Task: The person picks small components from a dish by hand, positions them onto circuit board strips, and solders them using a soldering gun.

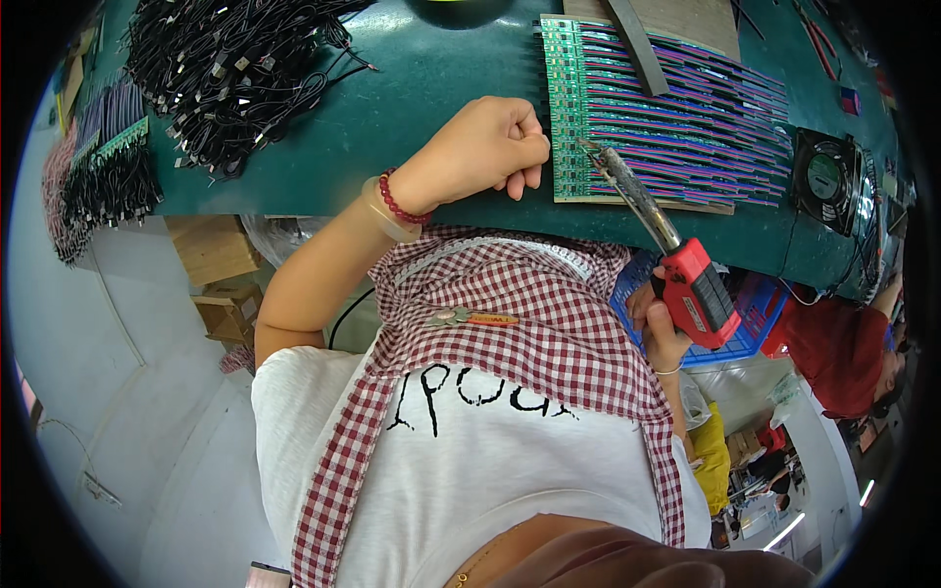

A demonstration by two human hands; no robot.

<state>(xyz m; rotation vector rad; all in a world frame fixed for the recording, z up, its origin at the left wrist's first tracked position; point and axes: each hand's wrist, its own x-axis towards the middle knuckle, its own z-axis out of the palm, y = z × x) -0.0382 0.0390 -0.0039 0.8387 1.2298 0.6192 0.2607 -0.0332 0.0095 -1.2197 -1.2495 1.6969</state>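
Note:
My right hand (pixel 665 331) grips a red and black soldering gun (pixel 698 294). Its long metal barrel slants up and to the left, with the tip over a panel of small green circuit boards (pixel 567 98). Rows of thin multicoloured wires (pixel 686 122) run rightward from those boards. Just left of the panel's edge, my left hand (pixel 498 149) is closed with curled fingers pressed together; whatever they hold is hidden. A flat grey strip (pixel 639 49) lies across the wires near the far edge.
A big heap of black cables (pixel 230 73) covers the far left of the green table (pixel 392 113). Bundled boards with wires (pixel 113 157) hang over the left end. A small black fan (pixel 821 174) stands at right, above a blue plastic basket (pixel 753 318). Another person in dark red (pixel 838 353) is nearby.

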